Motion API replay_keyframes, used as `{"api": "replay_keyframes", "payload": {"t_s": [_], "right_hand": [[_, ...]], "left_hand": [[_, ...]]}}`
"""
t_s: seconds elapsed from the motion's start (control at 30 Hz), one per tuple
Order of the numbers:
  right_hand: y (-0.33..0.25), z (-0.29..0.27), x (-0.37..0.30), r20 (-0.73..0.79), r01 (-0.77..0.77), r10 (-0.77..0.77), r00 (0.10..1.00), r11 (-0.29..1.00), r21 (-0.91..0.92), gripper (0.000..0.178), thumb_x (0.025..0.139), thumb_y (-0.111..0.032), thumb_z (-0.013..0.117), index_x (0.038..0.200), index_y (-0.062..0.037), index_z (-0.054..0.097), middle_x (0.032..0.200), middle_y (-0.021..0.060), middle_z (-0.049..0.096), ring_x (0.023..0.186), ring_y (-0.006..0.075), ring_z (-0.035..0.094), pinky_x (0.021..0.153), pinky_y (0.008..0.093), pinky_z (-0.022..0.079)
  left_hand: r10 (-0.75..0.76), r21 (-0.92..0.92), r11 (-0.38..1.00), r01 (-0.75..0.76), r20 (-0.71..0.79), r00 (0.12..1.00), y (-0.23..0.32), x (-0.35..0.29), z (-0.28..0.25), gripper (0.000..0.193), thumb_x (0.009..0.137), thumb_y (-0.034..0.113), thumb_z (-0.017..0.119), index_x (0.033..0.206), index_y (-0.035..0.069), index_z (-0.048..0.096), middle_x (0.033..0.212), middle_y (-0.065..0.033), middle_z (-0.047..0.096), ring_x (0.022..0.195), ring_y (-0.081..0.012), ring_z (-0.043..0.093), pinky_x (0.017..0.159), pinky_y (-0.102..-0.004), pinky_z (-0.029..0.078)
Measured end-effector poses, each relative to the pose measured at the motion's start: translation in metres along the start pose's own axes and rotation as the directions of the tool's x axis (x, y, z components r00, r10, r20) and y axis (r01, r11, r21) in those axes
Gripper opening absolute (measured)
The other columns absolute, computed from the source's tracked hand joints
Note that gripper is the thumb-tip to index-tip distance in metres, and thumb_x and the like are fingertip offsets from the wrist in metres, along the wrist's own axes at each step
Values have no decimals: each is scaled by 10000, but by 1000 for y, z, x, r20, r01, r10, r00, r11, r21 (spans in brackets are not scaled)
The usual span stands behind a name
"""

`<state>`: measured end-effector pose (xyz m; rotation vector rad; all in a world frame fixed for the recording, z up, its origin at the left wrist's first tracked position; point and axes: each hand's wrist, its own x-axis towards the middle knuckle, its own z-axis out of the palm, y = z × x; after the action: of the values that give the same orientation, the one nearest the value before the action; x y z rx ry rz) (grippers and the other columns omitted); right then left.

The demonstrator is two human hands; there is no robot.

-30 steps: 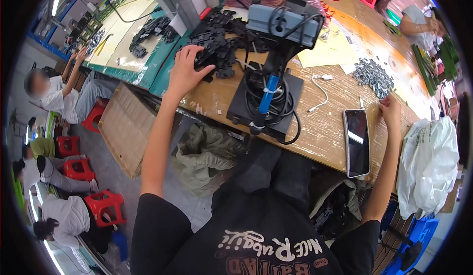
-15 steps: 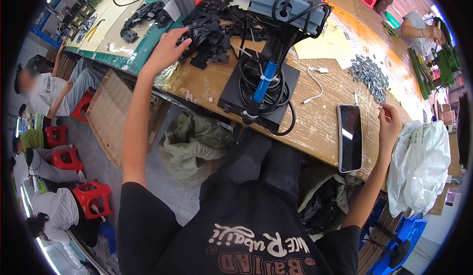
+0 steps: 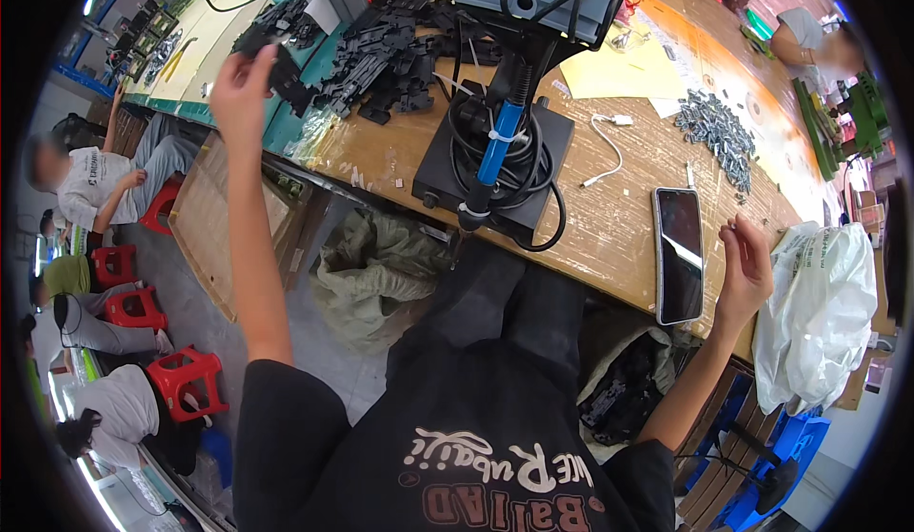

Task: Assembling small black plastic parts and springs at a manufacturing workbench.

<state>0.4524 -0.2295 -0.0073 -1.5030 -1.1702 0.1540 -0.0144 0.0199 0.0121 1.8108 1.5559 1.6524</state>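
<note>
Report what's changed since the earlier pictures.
The left hand moved left, away from the black pile, and now appears to hold a dark piece. The right hand drew back toward the body, beside the phone. Phone and white cable stayed put.

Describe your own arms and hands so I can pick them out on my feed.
Black short sleeves end near the elbows, leaving both forearms bare. The left hand and right hand are ungloved, with no watch or bracelet visible.
</note>
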Motion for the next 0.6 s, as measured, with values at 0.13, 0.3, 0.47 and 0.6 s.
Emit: {"api": "replay_keyframes", "payload": {"t_s": [0.13, 0.3, 0.47, 0.6], "right_hand": [[-13, 5, -17, 26, -76, 73, 997, 987, 141, 170, 754, 100, 563, 916, 50, 568, 911, 98, 559, 827, 149, 557, 754, 250, 460], [-26, 28, -32, 148, -88, 24, 989, 890, 447, 185, 735, 134, 527, 883, 27, 560, 898, 128, 542, 771, 189, 545, 697, 287, 459], [-42, 46, -61, 281, -235, 81, 956, 785, 573, 239, 703, 157, 517, 871, 11, 605, 883, 134, 533, 766, 209, 544, 662, 296, 463], [-54, 57, -79, 309, -279, 111, 945, 765, 580, 212, 664, 156, 567, 830, 32, 617, 832, 147, 565, 735, 215, 556, 632, 273, 467]], "left_hand": [[-355, -691, 667, 278, 33, 934, 59, -42, -22, 279, 793, 187, 612, 1010, 29, 536, 832, -6, 568, 640, -100, 555, 514, -218, 412], [-348, -731, 532, 428, 272, 897, 100, -113, -15, 359, 805, 128, 568, 1116, 14, 431, 899, -66, 548, 695, -145, 575, 491, -259, 473], [-374, -681, 397, 615, 492, 786, 129, -183, -1, 470, 764, 41, 576, 1171, -7, 346, 925, -129, 537, 736, -208, 589, 503, -332, 529], [-375, -468, 302, 830, 742, 555, 141, -225, 7, 493, 728, -16, 607, 1159, -22, 368, 911, -118, 558, 754, -153, 575, 542, -266, 508]]}}
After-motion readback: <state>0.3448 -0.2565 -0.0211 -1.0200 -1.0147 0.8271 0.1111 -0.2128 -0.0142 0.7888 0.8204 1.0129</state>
